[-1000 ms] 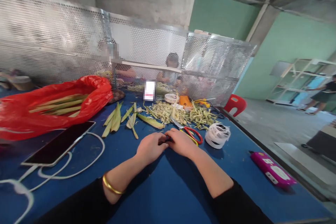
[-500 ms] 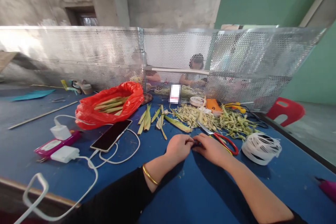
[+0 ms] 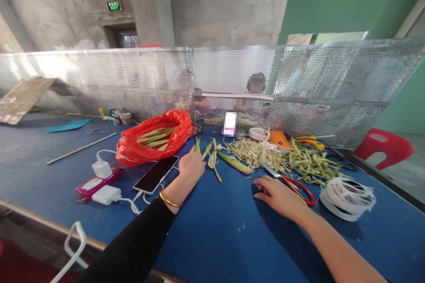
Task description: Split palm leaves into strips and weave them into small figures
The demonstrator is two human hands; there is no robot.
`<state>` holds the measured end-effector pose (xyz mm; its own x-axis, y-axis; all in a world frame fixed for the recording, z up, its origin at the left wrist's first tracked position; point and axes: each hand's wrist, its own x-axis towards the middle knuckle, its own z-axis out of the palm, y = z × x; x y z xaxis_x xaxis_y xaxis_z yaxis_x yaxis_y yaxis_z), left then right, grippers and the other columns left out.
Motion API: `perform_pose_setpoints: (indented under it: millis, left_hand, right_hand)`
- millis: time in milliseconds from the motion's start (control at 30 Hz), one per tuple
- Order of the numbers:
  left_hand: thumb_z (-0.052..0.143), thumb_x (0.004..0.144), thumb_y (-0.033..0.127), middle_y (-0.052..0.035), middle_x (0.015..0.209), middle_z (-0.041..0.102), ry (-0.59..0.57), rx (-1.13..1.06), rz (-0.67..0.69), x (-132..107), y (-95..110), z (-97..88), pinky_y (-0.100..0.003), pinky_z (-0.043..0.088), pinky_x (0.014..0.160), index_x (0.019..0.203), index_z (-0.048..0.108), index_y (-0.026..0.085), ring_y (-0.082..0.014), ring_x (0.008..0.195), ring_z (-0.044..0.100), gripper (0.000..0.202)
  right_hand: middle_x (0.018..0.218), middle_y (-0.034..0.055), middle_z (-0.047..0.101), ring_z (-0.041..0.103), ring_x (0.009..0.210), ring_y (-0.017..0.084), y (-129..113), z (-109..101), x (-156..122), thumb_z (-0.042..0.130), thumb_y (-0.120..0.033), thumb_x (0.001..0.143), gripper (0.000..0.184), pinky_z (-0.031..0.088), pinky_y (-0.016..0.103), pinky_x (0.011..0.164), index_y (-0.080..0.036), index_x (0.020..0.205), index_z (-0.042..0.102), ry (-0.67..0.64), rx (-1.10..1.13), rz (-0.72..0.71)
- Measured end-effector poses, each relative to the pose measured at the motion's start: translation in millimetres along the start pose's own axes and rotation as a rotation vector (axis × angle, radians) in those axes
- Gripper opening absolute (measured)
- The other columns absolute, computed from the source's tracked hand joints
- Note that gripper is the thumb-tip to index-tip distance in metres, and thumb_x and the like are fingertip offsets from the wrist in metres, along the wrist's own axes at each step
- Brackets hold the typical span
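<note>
Blue table [image 3: 215, 234]: left hand [image 3: 191, 166], right hand [image 3: 278, 193], one scissors [image 3: 294, 184].

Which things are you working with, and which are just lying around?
In the work: left hand on the leaf strips; right hand beside the scissors; red bag of stalks; white cord coil.
Lying about: phone; chargers; pink pack; red chair.

The blue bench [image 3: 215, 234] carries a red bag [image 3: 133, 152], phone [image 3: 156, 174], green leaves [image 3: 234, 163], scissors [image 3: 293, 184], leaf scraps [image 3: 305, 163] and white cord [image 3: 347, 196].
</note>
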<state>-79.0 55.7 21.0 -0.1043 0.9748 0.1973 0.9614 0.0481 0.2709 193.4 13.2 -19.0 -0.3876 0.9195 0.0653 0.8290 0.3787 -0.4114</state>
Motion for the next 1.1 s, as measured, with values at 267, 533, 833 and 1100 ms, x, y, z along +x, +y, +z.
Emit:
perform_pose_setpoints:
  millis: [267,533,833,1100]
  left_hand:
    - [0.051,0.076,0.022,-0.0224,0.088,0.068,0.060,-0.136,-0.104,-5,-19,-9.1,-0.038,0.043,0.078,0.072,0.068,0.011,-0.0341,0.094,0.062,0.021]
    - [0.040,0.079,0.045,-0.0052,0.062,0.062,0.087,-0.746,-0.113,-19,-3,-31.9,-0.024,0.041,0.053,0.080,0.064,0.015,-0.0161,0.056,0.058,0.038]
    - [0.061,0.070,0.048,0.0032,0.048,0.052,-0.322,-1.442,-0.104,-58,32,12.9,-0.018,0.034,0.046,0.073,0.063,0.014,-0.0068,0.044,0.044,0.035]
    - [0.062,0.068,0.050,-0.0001,0.062,0.060,-0.385,-1.265,-0.061,-61,30,20.3,-0.020,0.038,0.046,0.078,0.064,0.014,-0.0122,0.056,0.055,0.038]
  right_hand:
    - [0.092,0.0045,0.060,0.060,0.073,0.017,-2,1,-2,0.055,-0.027,0.080,0.025,0.045,0.028,0.068,-0.024,0.104,0.062,0.043,0.056,0.008]
    - [0.092,0.0067,0.062,0.060,0.080,0.020,-7,2,-1,0.046,-0.030,0.087,0.021,0.045,0.032,0.075,-0.020,0.096,0.063,0.386,0.106,-0.007]
    - [0.086,0.0062,0.066,0.061,0.080,0.022,-71,7,10,0.057,-0.055,0.077,0.041,0.047,0.030,0.067,-0.017,0.093,0.064,0.365,0.985,0.310]
    - [0.057,-0.0029,0.050,0.046,0.055,0.013,-88,23,22,0.062,-0.041,0.073,0.026,0.039,0.025,0.053,-0.017,0.066,0.057,0.371,0.941,0.207]
